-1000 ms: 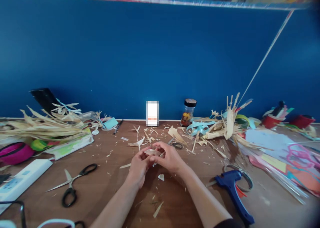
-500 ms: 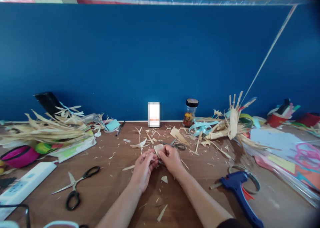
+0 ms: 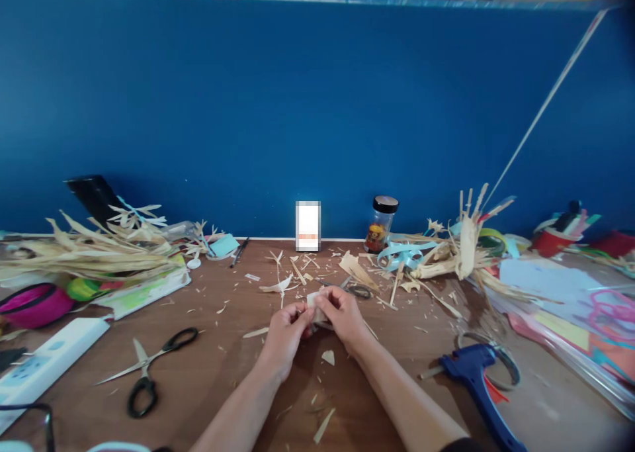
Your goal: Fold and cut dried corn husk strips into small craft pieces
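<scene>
A small pale piece of dried corn husk [image 3: 313, 299] is pinched between my two hands at the middle of the table. My left hand [image 3: 288, 336] grips its left side with thumb and fingers. On the other side my right hand [image 3: 343, 316] holds its upper right part, thumb pressed to the fingers. Parts of the piece are hidden behind my fingers. Husk scraps lie around both hands, among them a small pale scrap [image 3: 328, 357] just below. Partly behind my right hand lies a second pair of scissors [image 3: 360, 292].
Open black-handled scissors [image 3: 143, 366] and a white power strip [image 3: 47, 366] lie on the left, below a husk pile [image 3: 89, 250]. To the right are a blue glue gun [image 3: 471, 366], a jar [image 3: 381, 226] and a husk bundle [image 3: 466, 243]. A blue partition [image 3: 297, 108] closes the back.
My left thumb and fingers have closed onto the husk piece, where they were more spread before. My right hand keeps its pinch. The view has shifted slightly.
</scene>
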Demonstrator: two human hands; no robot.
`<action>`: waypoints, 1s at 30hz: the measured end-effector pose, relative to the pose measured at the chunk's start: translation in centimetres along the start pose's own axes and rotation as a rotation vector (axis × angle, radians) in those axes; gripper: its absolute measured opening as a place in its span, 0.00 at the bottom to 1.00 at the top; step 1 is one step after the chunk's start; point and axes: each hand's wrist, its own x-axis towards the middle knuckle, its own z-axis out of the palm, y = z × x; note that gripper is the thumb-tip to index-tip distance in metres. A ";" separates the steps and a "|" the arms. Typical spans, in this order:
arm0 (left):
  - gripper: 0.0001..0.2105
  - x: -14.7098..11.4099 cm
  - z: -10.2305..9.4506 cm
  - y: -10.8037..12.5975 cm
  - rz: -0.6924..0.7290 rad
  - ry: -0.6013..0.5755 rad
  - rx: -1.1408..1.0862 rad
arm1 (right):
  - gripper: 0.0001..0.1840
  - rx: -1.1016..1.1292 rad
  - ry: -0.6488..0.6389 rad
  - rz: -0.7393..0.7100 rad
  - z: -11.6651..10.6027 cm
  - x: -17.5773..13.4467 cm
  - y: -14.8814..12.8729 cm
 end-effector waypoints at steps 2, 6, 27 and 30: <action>0.08 0.0 0.0 0.0 -0.004 -0.036 -0.009 | 0.15 0.024 0.028 0.028 0.1 0.1 0.2; 0.09 -0.1 0.2 0.0 -0.024 -0.050 -0.073 | 0.20 0.072 0.060 0.083 0.6 0.2 0.6; 0.17 0.1 0.1 0.1 0.146 0.052 -0.003 | 0.13 -0.007 -0.039 0.052 0.1 0.1 0.3; 0.19 0.3 0.0 -0.1 0.137 0.060 -0.069 | 0.13 -0.033 0.000 0.026 0.0 0.2 0.5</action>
